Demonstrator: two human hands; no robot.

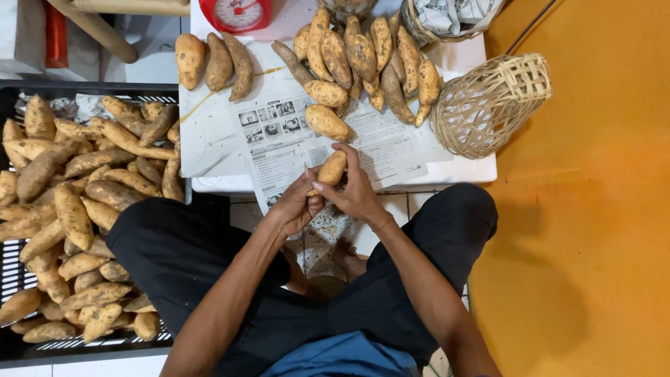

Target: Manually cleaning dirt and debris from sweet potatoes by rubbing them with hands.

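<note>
Between the knees of a seated person in black trousers, both hands meet just below the near edge of a low white desk point(481, 171). The left hand point(296, 206) and the right hand point(356, 190) share one pale sweet potato point(333, 168), each grip clenched on it: the left fingers wrap its lower end, the right fingers curl over its side and top. It is held tilted, its upper end over the newspaper point(279, 150) that covers the desk and hangs over the near edge.

To the person's left, a black crate point(14, 349) on the floor is heaped with dirt-streaked sweet potatoes point(77, 202).

Farther off, on the newspaper, a single potato point(326, 121) lies just beyond the hands, and behind it a pile point(363, 59) of potatoes spreads across the far half of the desk. Three potatoes point(216, 64) lie side by side at the far left. A woven basket point(488, 105) rests on its side at the right end, near the pile. A red scale point(236, 14) stands at the far edge.
</note>
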